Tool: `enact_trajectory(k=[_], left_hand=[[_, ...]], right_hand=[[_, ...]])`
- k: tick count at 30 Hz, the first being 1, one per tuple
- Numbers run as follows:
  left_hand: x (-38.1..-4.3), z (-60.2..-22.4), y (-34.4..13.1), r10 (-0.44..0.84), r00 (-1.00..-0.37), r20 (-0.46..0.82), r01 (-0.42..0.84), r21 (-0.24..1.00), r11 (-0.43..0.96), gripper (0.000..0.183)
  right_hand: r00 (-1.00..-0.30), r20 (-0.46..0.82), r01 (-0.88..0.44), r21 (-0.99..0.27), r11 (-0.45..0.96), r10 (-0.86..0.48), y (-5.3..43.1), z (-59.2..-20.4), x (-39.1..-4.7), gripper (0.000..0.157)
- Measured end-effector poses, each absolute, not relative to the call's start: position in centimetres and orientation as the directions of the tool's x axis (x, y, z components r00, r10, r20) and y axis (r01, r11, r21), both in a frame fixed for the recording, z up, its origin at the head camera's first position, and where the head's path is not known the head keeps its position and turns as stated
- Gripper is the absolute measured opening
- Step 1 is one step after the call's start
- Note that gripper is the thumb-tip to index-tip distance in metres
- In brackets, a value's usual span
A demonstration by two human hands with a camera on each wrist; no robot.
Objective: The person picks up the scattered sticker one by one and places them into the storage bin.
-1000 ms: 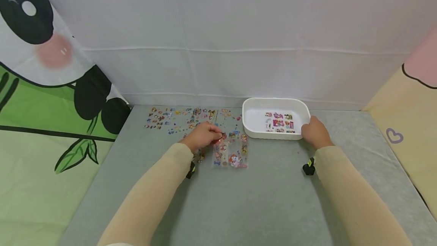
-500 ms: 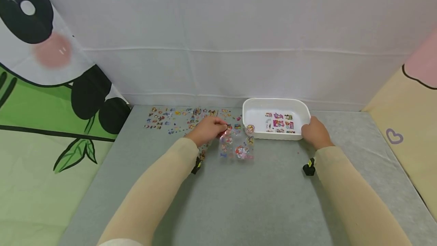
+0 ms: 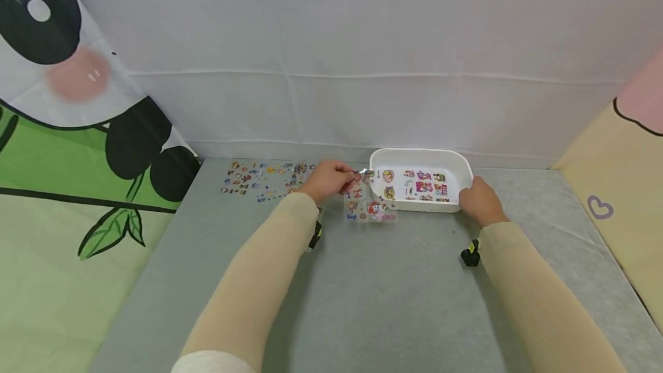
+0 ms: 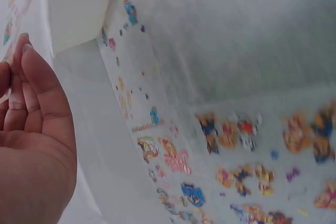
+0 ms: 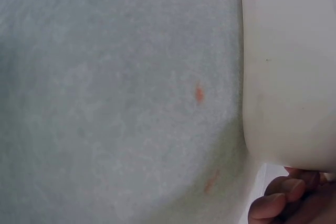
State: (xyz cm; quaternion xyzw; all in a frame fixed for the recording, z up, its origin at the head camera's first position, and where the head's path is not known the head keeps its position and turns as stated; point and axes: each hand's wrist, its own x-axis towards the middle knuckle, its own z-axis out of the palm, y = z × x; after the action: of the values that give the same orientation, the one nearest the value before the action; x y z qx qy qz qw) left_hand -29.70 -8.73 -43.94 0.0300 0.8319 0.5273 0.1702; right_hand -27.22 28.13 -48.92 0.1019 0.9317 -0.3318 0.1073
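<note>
Left hand [image 3: 327,180] and right hand [image 3: 480,201] are both occupied: a clear, glossy sheet is pinched by the one, a tray end is gripped by the other. At far left, flat see-through sheets [image 3: 248,177] printed with small cartoon figures are spread on the matte, fabric-like grey counter [image 3: 352,304]. Next comes the held sticker sheet [image 3: 374,210], thin and rectangular, overlapping the tray's left end in the head view; whether the two touch cannot be told. To its right, colourful printed pieces [image 3: 425,185] are seen in the smooth white tray [image 3: 425,207], round-cornered and shallow. Since half a second ago, the held sheet has been brought up and rightward, while the tray has been kept in place. Both beige-sleeved forearms are stretched forward, the left slanted rightward, the right slanted leftward.
</note>
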Motion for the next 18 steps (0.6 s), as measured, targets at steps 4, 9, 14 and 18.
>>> enact_trajectory(k=[4,9,14,18], left_hand=[[-29.8,-43.6,-8.1,0.185,-0.951,-0.249,-0.151,0.892,0.426,0.017],[-29.9,-43.1,-7.1,0.13,-0.962,-0.241,-0.173,0.902,0.396,0.017],[-29.9,-42.4,-6.0,0.082,-0.974,-0.211,-0.157,0.892,0.424,0.018],[-29.6,-41.9,-5.2,0.034,-0.983,-0.181,-0.146,0.881,0.451,0.02]], right_hand=[[-0.955,-0.27,0.264,-0.597,0.758,0.121,28.2,-48.9,-27.2,0.062],[-0.958,-0.265,0.256,-0.598,0.76,0.114,28.2,-49.0,-27.2,0.063],[-0.96,-0.261,0.244,-0.593,0.767,0.103,28.3,-48.9,-27.3,0.062],[-0.956,-0.275,0.252,-0.594,0.764,0.102,28.3,-48.9,-27.2,0.064]])
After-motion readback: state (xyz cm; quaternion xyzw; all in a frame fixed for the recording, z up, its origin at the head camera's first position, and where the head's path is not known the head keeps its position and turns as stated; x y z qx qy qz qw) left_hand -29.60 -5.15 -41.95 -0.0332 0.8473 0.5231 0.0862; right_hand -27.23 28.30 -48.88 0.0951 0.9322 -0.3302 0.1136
